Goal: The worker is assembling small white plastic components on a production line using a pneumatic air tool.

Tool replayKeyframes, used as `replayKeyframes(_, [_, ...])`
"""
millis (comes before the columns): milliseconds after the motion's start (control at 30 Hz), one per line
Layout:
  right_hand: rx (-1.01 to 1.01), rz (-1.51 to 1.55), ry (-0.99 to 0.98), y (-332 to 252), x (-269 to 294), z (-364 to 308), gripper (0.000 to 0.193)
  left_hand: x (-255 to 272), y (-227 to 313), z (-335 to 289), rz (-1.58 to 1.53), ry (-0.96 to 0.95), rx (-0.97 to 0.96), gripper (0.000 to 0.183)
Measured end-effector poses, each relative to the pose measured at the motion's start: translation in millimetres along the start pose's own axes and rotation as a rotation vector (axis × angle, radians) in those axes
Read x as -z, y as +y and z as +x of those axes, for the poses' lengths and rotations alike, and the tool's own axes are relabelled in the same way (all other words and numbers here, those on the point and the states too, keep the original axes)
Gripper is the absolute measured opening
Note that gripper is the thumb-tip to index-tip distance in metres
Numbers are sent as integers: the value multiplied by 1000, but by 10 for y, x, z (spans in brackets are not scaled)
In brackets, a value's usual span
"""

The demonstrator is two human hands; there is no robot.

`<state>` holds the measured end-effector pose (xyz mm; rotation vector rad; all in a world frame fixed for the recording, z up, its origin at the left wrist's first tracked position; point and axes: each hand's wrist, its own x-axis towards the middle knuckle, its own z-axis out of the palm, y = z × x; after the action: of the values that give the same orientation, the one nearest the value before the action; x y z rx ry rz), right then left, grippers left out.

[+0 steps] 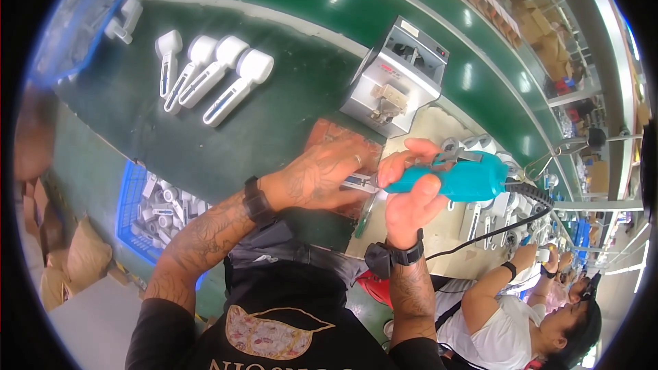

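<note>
My right hand (410, 207) is wrapped round a teal electric screwdriver (452, 179), held nearly level with its tip pointing left. The tip meets a white plastic handle piece (358, 182) with a dark slot. Closed over that piece, my left hand (315, 173) presses it on a reddish-brown mat (327, 136); its far end is hidden under my fingers. Several white round-headed, long-handled housings (236, 88) lie in a row at the far left of the dark green table (288, 55).
Beyond my hands stands a grey-white machine (396, 85). A blue crate (130, 223) of white parts is below the table's left edge. More white parts (473, 223) lie on the right. The screwdriver's black cable (480, 236) runs there. A co-worker in white (504, 329) sits nearby.
</note>
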<state>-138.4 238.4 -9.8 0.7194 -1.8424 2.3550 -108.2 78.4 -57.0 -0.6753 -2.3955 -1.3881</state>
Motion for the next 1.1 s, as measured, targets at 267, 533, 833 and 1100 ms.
replayKeyframes(267, [57,-3,70,-121,10,368,67,76,-32,86,154,-26,-47,32])
replayKeyframes(533, [90,-202,136,132,-68,978,36,86,-119,97,312,-50,-68,32])
replayKeyframes(833, [113,-104,89,424,-67,975,28,109,-109,57,303,-67,-92,40])
replayKeyframes(1100, [30,-83,87,-5,0,484,47,94,-152,50,306,-80,-33,44])
